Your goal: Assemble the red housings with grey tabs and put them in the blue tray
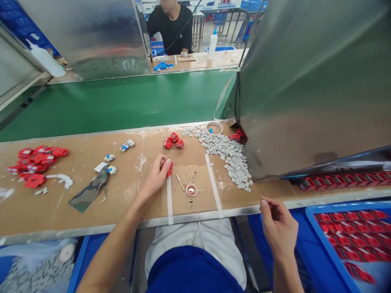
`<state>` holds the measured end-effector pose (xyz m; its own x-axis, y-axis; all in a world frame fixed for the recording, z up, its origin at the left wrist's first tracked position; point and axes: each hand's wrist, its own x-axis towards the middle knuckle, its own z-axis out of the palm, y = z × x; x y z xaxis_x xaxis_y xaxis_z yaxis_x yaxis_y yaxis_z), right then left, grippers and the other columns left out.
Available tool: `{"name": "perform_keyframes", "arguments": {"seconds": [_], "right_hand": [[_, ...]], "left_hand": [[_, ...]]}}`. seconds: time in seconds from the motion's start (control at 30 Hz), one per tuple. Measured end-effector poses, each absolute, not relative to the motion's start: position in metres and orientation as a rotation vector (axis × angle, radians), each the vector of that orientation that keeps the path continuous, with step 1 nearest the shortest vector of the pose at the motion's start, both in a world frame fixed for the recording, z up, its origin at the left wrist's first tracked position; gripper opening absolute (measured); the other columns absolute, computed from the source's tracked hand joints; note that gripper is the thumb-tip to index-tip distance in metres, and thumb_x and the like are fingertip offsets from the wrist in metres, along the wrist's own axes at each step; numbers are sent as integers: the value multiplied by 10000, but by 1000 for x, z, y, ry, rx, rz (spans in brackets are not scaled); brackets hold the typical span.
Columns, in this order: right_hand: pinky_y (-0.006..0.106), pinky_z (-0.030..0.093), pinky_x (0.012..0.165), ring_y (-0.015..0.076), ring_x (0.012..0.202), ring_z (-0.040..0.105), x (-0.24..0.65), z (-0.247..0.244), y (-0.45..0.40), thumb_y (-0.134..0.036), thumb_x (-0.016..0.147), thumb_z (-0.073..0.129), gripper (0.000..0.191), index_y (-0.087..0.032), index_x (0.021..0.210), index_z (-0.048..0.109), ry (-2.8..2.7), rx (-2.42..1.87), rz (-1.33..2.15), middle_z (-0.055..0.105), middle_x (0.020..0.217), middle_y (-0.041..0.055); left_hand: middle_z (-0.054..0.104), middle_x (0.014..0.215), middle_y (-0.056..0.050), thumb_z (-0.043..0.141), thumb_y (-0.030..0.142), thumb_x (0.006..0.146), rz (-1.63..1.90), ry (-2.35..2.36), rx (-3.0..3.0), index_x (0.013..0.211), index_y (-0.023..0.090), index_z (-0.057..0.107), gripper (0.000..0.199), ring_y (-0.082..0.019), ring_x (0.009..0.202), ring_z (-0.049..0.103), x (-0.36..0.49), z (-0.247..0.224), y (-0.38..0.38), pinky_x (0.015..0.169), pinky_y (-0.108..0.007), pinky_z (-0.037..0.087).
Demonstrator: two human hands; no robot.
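Note:
My left hand (158, 175) is closed on a small red plastic part (170, 169), which sticks out past the fingertips just over the table. My right hand (279, 226) is off the table's front edge at the right, fingers curled with thumb and forefinger together; whether something small is in the pinch I cannot make out. Between the hands stand a small round cup (192, 190) and a thin stick (180, 182). Beyond the left hand lie several red parts (174, 141) in a cluster. A spread of small grey flat pieces (227, 152) covers the table to the right.
A heap of red parts (38, 162) and a camouflage cloth (90, 191) lie at left. A tape roll (214, 128) sits at the back. Metal sheeting (305, 89) hangs at right, above a blue tray (332, 260) of red parts. Beyond the green belt (128, 99) sits a person (171, 28).

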<state>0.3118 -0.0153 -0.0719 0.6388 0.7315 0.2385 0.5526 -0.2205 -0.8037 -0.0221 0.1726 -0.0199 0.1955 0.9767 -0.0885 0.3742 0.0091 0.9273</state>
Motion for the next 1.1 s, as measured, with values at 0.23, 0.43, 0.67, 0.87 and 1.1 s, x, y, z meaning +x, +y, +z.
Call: {"name": "perform_keyframes", "arguments": {"seconds": [0.23, 0.43, 0.67, 0.87, 1.1], "right_hand": [[279, 547, 630, 174, 681, 652, 243, -60, 34, -402, 997, 615, 275, -191, 1158, 687, -1521, -1538, 731, 718, 884, 57], [288, 518, 682, 170, 726, 611, 215, -54, 62, -272, 987, 665, 169, -214, 1142, 701, -1746, -1347, 775, 691, 911, 47], [276, 505, 655, 168, 769, 667, 210, -49, 69, -151, 1002, 609, 129, -220, 951, 704, -1736, -1262, 673, 723, 887, 44], [306, 562, 694, 188, 758, 711, 200, -52, 75, -215, 978, 681, 118, -228, 861, 680, -1641, -1219, 478, 746, 836, 47], [330, 588, 726, 212, 811, 757, 199, -57, 66, -344, 977, 681, 191, -223, 829, 673, -1386, -1338, 713, 788, 859, 69]], "left_hand": [[728, 1013, -32, 805, 572, 830, 950, 846, 629, 1072, 225, 541, 499, -151, 766, 738, -39, -28, 110, 712, -261, 582], [661, 1075, 7, 865, 395, 840, 933, 741, 684, 1211, 266, 607, 470, -140, 927, 762, -46, -44, 79, 968, -305, 586], [683, 847, -21, 900, 449, 773, 790, 702, 833, 1133, 184, 710, 486, -168, 675, 754, -58, -60, 66, 537, -195, 569], [637, 1100, -56, 857, 386, 832, 797, 723, 927, 1452, 313, 591, 679, -178, 693, 774, -54, -58, 64, 574, -242, 606], [631, 1086, -67, 815, 362, 869, 891, 719, 1094, 1170, 268, 776, 318, -201, 826, 766, -38, -60, 62, 791, -351, 646]]}}
